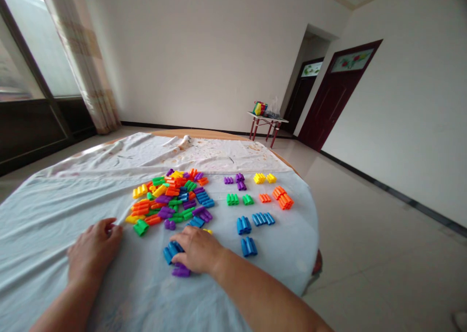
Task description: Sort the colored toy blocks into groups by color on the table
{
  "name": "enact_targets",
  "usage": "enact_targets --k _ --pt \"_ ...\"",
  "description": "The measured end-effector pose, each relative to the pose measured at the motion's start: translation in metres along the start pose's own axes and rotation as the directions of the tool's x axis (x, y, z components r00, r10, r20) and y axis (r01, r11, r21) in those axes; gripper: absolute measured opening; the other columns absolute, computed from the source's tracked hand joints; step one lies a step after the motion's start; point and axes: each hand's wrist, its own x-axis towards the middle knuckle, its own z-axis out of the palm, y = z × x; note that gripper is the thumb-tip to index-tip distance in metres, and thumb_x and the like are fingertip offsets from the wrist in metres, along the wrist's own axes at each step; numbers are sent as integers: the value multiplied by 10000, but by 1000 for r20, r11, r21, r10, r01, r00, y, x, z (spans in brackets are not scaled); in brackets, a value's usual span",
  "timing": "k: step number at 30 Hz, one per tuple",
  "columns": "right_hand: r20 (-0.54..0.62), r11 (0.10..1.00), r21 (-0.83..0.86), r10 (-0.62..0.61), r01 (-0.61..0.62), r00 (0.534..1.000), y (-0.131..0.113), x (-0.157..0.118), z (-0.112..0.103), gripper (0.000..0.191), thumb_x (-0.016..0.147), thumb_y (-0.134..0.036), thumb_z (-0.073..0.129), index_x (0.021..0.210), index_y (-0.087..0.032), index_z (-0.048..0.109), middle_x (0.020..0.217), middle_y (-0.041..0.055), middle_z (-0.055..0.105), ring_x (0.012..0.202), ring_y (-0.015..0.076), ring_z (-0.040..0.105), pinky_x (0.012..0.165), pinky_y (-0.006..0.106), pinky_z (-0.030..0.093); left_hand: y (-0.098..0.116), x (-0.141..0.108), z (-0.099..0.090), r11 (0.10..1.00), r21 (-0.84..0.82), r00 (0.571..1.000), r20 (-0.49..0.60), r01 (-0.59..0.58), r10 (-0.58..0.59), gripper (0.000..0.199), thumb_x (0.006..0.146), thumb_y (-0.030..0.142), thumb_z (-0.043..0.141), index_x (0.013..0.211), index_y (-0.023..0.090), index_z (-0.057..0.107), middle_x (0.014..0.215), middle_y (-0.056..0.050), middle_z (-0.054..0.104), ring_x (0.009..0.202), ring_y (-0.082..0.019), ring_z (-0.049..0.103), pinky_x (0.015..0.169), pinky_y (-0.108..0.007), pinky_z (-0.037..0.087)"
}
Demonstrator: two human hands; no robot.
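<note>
My right hand (200, 248) has its thumb and fingers around a blue tube-shaped plastic block (172, 252) at the near side of the table. Just below that hand lies a purple block (181, 270), and a bit of yellow block (207, 231) shows behind the knuckles. My left hand (95, 249) rests on the cloth left of the pile, loosely curled, with a gap between thumb and fingers and nothing seen in it. Closest to it is a green block (140, 228) at the edge of the mixed pile of coloured blocks (171, 196).
Right of the pile, blocks lie grouped by colour: purple (240, 180), yellow (259, 178), green (232, 199), orange (283, 198) and blue (249, 247). A wrinkled pale cloth (47, 215) covers the round table. Farther off stands a small side table (268, 118) with bags.
</note>
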Motion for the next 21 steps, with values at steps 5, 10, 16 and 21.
enact_targets --k 5,10,16,21 --pt "-130 994 103 -21 34 991 4 -13 -19 426 795 -335 692 1178 -174 598 1027 90 616 1016 207 572 913 307 444 -1 1 -1 1000 7 1000 8 5 -5 603 848 485 167 1235 164 500 1224 -145 565 1134 -317 506 884 -428 396" --pt "-394 974 212 163 -83 905 38 -60 -51 399 813 -284 664 1196 -206 586 1055 68 610 951 181 579 901 333 451 -2 4 3 1000 5 1000 6 5 -5 598 847 486 181 1231 163 507 1216 -147 568 1117 -324 515 858 -427 410" --pt "-483 908 284 412 -306 773 92 -110 -62 359 811 -262 610 1164 -194 598 1050 77 600 868 173 591 845 336 489 -7 7 7 1000 6 1000 -24 -14 15 592 850 492 187 1222 167 514 1209 -152 574 1125 -325 511 876 -437 405" --pt "-456 899 249 436 -360 776 99 -117 -61 355 809 -275 604 1152 -185 609 1049 85 599 914 193 595 885 359 477 -6 5 5 1000 7 1000 -15 -5 5 601 851 492 166 1224 169 510 1226 -150 564 1140 -326 502 890 -443 399"
